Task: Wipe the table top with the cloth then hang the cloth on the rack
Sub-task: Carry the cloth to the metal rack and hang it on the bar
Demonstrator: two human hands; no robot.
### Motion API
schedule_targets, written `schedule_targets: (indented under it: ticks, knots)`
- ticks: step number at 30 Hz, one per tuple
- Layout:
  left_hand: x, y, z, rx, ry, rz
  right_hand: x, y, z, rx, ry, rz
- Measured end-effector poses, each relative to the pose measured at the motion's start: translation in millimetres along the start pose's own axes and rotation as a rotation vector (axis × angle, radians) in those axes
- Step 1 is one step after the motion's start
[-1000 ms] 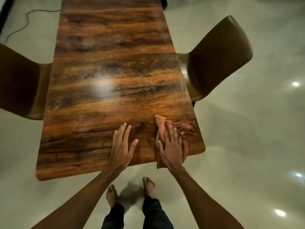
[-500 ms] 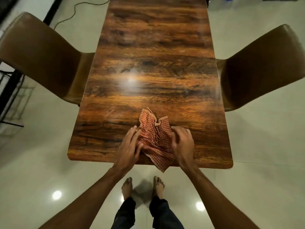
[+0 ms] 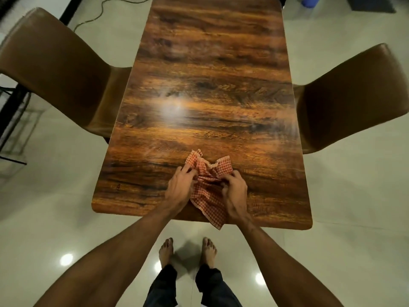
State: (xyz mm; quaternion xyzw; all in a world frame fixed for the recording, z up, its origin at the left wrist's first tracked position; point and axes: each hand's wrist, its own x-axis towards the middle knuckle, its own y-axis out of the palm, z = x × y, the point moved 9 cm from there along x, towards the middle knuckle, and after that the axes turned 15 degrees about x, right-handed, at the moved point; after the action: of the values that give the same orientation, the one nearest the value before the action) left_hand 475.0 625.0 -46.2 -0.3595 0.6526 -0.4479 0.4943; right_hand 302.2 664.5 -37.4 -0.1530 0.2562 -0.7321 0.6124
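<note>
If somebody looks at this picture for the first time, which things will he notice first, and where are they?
First the red-checked cloth, crumpled at the near end of the long wooden table, one corner hanging over the near edge. The left hand and the right hand grip it from either side. Next, two brown chairs flank the table, one on the left, one on the right.

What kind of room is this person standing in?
Most likely a home dining area: a long wood-grain table with a brown chair tucked in on each side, and a glossy tiled floor.
</note>
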Motion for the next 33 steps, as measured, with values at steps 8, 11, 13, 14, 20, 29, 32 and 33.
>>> schedule_targets:
  ticks: [8,11,13,14,20,29,32,33]
  knots:
    - [-35.5,-84.8,84.0,-0.212,-0.136,-0.314,27.4,14.2,114.3,0.11,-0.162,-0.047]
    - [-52.8,-124.4,146.2,-0.24,-0.209,-0.404,33.5,48.4,181.7,0.135,-0.253,-0.004]
    - [-65.8,-147.4,191.5,-0.248,-0.234,-0.492,35.7,77.2,229.8,0.166,-0.308,0.018]
    - [-72.5,-155.0,212.2,-0.245,-0.247,-0.525,35.0,91.0,252.1,0.188,-0.338,0.03]
    - [-125.8,-203.9,378.8,-0.25,-0.359,-0.693,28.1,219.8,383.1,0.21,-0.415,0.086]
    - [-193.9,-243.6,587.4,-0.199,-0.522,-0.787,16.1,402.5,546.2,0.216,-0.54,0.283]
    - [-200.6,-242.8,649.1,-0.204,-0.587,-0.793,25.7,463.9,585.6,0.234,-0.593,0.347]
    - [-198.9,-241.9,672.8,-0.201,-0.606,-0.79,32.8,487.9,599.4,0.231,-0.603,0.361]
